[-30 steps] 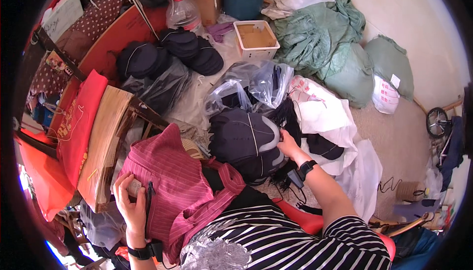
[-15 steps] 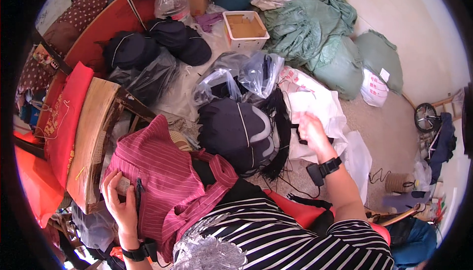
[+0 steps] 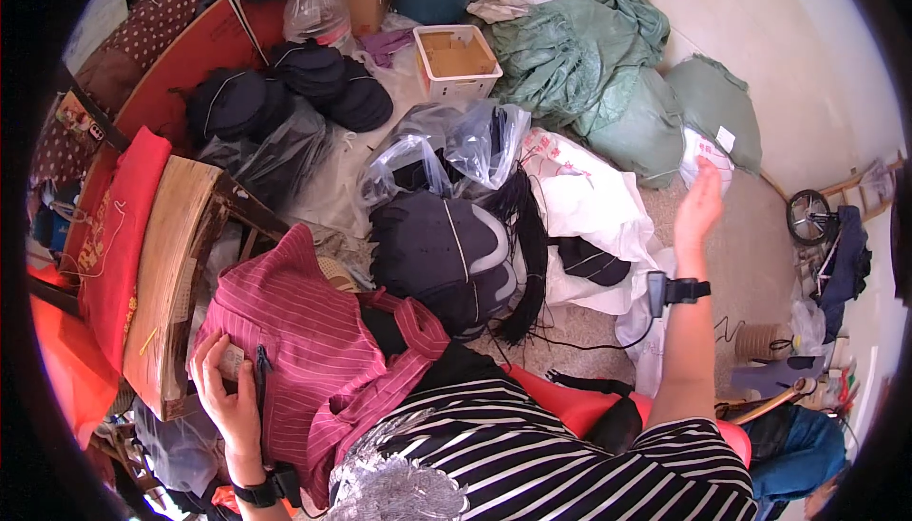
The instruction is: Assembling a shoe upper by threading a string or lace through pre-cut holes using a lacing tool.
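Observation:
My left hand (image 3: 226, 393) rests on the maroon pinstriped cloth (image 3: 294, 317) over my lap. Its fingers curl around a small pale piece (image 3: 231, 361), whose kind I cannot make out, and a narrow dark strip (image 3: 263, 359) lies beside the thumb. My right hand (image 3: 700, 206) is raised off to the right, fingers stretched upward, with nothing visible in it. A dark curved fabric piece (image 3: 591, 262) with a pale line lies on the white sack (image 3: 594, 203). In front of me sits a tied bundle of dark fabric pieces (image 3: 427, 250), a hank of black cords (image 3: 518, 265) hanging beside it.
Clear plastic bags (image 3: 484, 146) lie behind the bundle. More dark stacks (image 3: 233, 103) sit at the far left, near a wooden stool (image 3: 176, 265). A white crate (image 3: 458, 56), a large plastic bottle (image 3: 316, 13) and green sacks (image 3: 579, 56) stand farther back.
My right hand has swung right and away from the white sack, and the dark fabric piece there is now in full view. My left hand stays on the maroon cloth.

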{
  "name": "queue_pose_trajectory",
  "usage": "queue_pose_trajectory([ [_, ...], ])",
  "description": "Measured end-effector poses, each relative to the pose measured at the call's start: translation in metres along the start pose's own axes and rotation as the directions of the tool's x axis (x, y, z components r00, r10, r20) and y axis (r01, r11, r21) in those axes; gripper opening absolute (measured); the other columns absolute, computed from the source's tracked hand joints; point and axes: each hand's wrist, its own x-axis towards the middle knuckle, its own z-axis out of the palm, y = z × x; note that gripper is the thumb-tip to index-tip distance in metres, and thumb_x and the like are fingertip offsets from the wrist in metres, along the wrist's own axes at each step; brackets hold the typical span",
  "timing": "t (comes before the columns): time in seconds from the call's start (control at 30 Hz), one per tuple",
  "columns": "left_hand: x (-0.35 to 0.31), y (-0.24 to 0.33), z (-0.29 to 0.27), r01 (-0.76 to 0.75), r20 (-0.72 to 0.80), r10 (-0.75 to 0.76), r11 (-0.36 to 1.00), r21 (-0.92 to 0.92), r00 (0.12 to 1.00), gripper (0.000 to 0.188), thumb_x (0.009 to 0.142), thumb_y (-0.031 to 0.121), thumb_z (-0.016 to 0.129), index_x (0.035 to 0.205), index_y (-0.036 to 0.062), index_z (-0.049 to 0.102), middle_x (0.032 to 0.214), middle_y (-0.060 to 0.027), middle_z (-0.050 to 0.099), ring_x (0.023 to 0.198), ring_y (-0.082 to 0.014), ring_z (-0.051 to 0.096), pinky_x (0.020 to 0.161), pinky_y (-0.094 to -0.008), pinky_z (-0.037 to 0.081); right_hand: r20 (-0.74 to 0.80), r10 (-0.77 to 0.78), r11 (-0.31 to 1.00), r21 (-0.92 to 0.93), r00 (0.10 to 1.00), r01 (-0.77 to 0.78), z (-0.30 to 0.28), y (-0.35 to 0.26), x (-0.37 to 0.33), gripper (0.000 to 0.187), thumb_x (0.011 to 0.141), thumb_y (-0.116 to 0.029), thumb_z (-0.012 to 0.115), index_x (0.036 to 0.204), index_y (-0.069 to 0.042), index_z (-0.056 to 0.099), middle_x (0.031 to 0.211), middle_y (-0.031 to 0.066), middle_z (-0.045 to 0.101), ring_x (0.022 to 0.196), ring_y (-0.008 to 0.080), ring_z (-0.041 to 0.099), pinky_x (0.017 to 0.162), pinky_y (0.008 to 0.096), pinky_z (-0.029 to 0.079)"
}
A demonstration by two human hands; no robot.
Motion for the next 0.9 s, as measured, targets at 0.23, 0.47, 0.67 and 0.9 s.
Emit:
queue_pose_trajectory([
  [0.23, -0.004, -0.004, -0.004, 0.016, -0.030, -0.016, 1.000, 0.006, 0.999, 0.043, 0.078, -0.002, 0.069, 0.121, 0.0032, 0.062, 0.125, -0.0147, 0.062, 0.116, -0.0332, 0.057, 0.107, -0.0465, 0.039, -0.197, -0.007, 0.962, -0.268, 0.980, -0.047, -0.065, 0.081, 0.045, 0.027, 0.105, -0.019, 0.045, 0.121, -0.006, 0.063, 0.115, 0.0139, 0.070, 0.104, 0.0303, 0.067, 0.092, 0.0401, 0.050],
  [0.47, 0.007, 0.003, 0.004, -0.009, -0.033, 0.007, 0.998, -0.060, 0.999, 0.046, 0.075, -0.007, 0.069, 0.120, 0.0025, 0.063, 0.125, -0.0155, 0.062, 0.116, -0.0344, 0.057, 0.105, -0.0438, 0.041, 0.209, -0.367, 0.524, -0.759, 0.906, 0.387, -0.008, 0.176, -0.051, 0.028, 0.091, -0.009, 0.051, 0.113, 0.001, 0.062, 0.109, 0.0229, 0.062, 0.108, 0.0399, 0.057, 0.088, 0.0526, 0.046],
  [0.67, 0.006, 0.008, -0.002, -0.001, -0.018, 0.000, 1.000, -0.014, 1.000, 0.047, 0.074, -0.005, 0.071, 0.120, 0.0029, 0.062, 0.126, -0.0158, 0.062, 0.116, -0.0341, 0.056, 0.104, -0.0443, 0.041, 0.741, 0.108, 0.960, 0.095, 0.663, -0.263, 0.127, 0.008, -0.182, 0.034, 0.084, -0.014, 0.065, 0.115, 0.000, 0.062, 0.115, 0.0210, 0.065, 0.108, 0.0351, 0.062, 0.095, 0.0440, 0.048],
  [0.9, 0.004, 0.008, -0.004, 0.029, -0.018, -0.029, 1.000, -0.012, 0.999, 0.046, 0.074, -0.003, 0.071, 0.119, 0.0031, 0.063, 0.126, -0.0157, 0.061, 0.115, -0.0346, 0.056, 0.102, -0.0443, 0.043, 0.983, 0.184, 0.534, -0.125, -0.030, -0.836, 0.201, -0.077, -0.217, 0.054, 0.097, -0.038, 0.063, 0.124, 0.009, 0.060, 0.119, 0.0138, 0.068, 0.105, 0.0223, 0.065, 0.089, 0.0338, 0.051],
])
